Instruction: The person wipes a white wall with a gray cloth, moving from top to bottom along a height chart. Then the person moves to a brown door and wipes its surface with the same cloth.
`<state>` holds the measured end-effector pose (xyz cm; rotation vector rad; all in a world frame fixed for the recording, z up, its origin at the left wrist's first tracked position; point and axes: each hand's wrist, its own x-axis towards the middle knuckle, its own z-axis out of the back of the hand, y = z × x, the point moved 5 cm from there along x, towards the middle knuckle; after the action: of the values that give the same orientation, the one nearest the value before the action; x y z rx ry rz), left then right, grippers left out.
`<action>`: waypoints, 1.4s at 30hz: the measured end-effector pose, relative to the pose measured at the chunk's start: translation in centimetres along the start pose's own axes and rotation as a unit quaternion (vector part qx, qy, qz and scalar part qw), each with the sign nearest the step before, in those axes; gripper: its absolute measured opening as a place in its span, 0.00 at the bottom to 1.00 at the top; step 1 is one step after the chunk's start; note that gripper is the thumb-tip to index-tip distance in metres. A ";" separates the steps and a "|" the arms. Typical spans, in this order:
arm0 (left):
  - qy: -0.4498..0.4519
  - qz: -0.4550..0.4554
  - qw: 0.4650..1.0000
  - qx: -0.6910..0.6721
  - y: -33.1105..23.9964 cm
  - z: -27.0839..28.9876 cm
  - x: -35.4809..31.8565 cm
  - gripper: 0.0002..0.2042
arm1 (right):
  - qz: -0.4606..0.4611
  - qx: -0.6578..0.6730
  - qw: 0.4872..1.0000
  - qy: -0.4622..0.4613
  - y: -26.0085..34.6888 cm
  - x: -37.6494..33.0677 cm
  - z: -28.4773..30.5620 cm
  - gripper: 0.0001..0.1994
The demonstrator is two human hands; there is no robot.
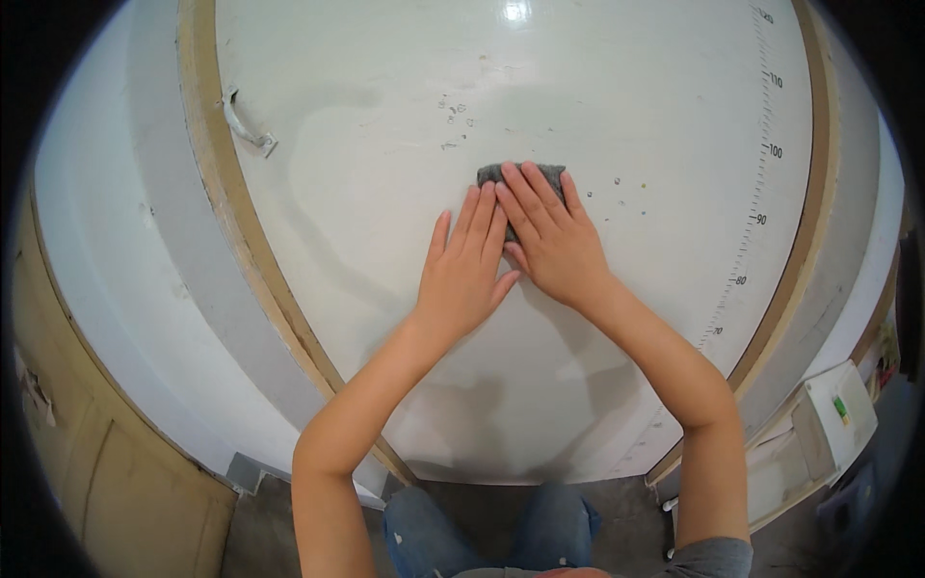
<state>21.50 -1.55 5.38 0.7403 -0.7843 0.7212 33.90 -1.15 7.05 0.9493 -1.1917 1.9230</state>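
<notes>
A small grey scouring pad [493, 173] lies flat against a large white panel [617, 96] in front of me. My right hand [551, 236] presses on the pad with its fingers spread flat over it. Beside it, my left hand [467, 270] lies flat too, fingertips at the pad's lower left edge and partly overlapping the right hand's fingers. Only the pad's top and left corner show. Small spots and scuff marks [453, 116] dot the panel just above and right of the pad.
The panel has a wooden frame [251, 231], a metal handle [246, 125] at upper left and a printed height scale [756, 222] along its right side. A white box with a green button [838, 414] sits lower right. My jeans-clad knees [482, 530] are below.
</notes>
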 end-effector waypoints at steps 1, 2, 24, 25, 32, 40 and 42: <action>0.008 -0.003 1.000 -0.003 -0.3 -0.5 -0.5 0.43 | 0.001 0.002 1.000 0.003 0.2 -0.8 -0.4 0.37; 0.017 -0.005 1.000 -0.006 -0.5 -1.0 -1.1 0.44 | 0.002 0.003 1.000 0.006 0.4 -1.6 -0.6 0.37; -0.006 -0.053 0.995 0.079 -5.1 -2.9 1.2 0.45 | -0.054 -0.036 0.997 0.037 -3.7 -5.3 1.5 0.37; 0.001 -0.057 0.995 0.077 -5.3 -3.4 0.9 0.45 | -0.060 -0.027 0.997 0.046 -3.6 -5.9 1.3 0.37; 0.036 -0.105 0.990 0.091 -7.6 -5.9 -2.7 0.45 | -0.060 -0.003 0.996 0.064 -2.4 -11.7 -0.4 0.39; 0.042 -0.128 0.986 0.096 -9.0 -7.5 -4.0 0.44 | -0.018 -0.012 0.996 0.084 -3.3 -14.4 -0.4 0.39; 0.032 -0.134 0.986 0.099 -8.8 -6.7 -2.0 0.44 | -0.030 -0.014 0.996 0.082 -4.7 -13.0 0.6 0.39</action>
<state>29.79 -1.52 -2.30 0.9766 -0.5454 0.5800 44.52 -2.21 -1.80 0.7879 -1.0800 1.8925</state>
